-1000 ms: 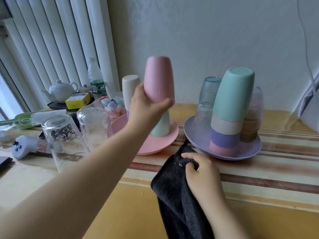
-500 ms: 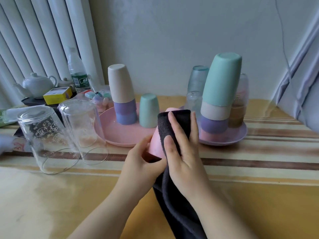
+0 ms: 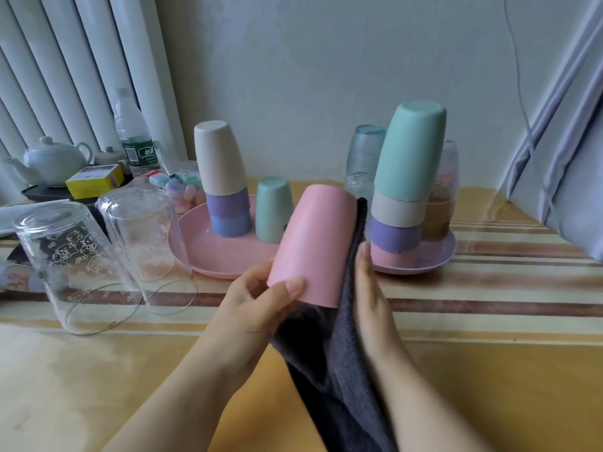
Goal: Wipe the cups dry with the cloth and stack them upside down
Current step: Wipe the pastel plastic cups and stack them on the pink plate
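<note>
My left hand point(image 3: 257, 301) grips a pink cup point(image 3: 315, 243) near its rim, tilted with its base pointing away. My right hand point(image 3: 370, 288) presses a dark grey cloth point(image 3: 339, 370) flat against the cup's right side, fingers straight. A stack of upturned cups point(image 3: 404, 194), green on top, stands on a purple plate point(image 3: 437, 259). On a pink plate point(image 3: 208, 256) stand a smaller stack point(image 3: 222, 177), beige on top, and a single green cup point(image 3: 273, 213).
Two upturned clear glasses point(image 3: 71, 265) point(image 3: 143, 236) stand at the left. Behind them are a white teapot point(image 3: 54, 159), a yellow box point(image 3: 94, 181) and a water bottle point(image 3: 133, 135). Tinted glasses point(image 3: 367, 151) stand behind the purple plate. A curtain point(image 3: 567, 158) hangs at right.
The pink cup came down from above the pink plate to in front of me. My right hand moved the cloth from over the top of the cup to its right side.
</note>
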